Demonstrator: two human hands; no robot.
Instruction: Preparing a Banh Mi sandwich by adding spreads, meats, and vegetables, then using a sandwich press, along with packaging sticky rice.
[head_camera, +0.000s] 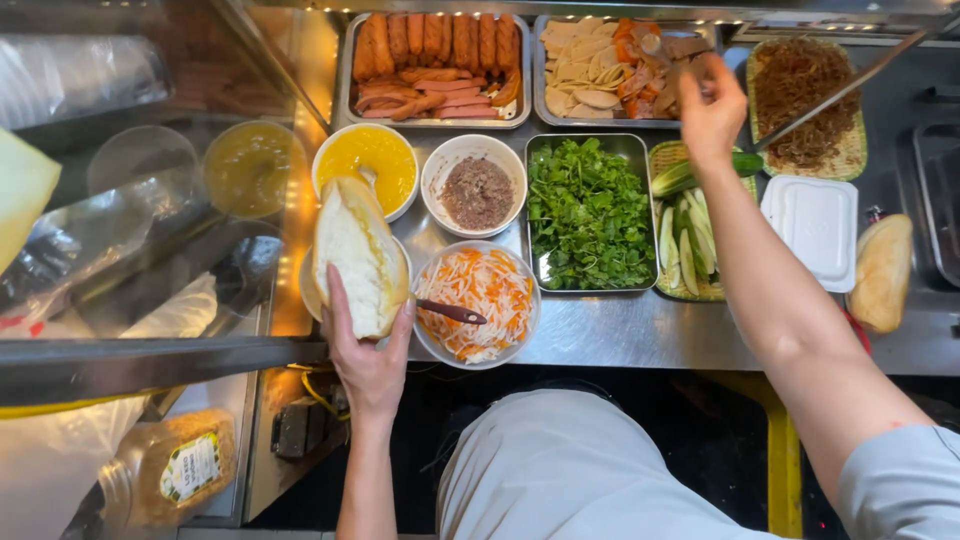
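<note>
The left hand (365, 350) is closed around a split bread roll (358, 252), fingers wrapped under its near end, holding it cut side up above the steel desk (600, 335). Just beyond the roll sits a white bowl of yellow sauce (368, 160), and to the right of that a white bowl of brown minced filling (476, 190). Right beside the left hand stands a bowl of shredded carrot and white radish (480, 300) with a dark-handled utensil (450, 311) lying in it. Farther away, a metal tray of sausages (432, 62) lies at the back. Between the two hands is a metal tray of green herbs (588, 212), then a basket of cucumber strips (688, 235) under the right forearm. The right hand (710, 105) reaches out over a tray of sliced meats (610, 65), fingers pinched together on some pieces of it. To the right of that hand are a tray of brown shredded topping (805, 95), a white lidded box (815, 225) and another bread roll (882, 270).
</note>
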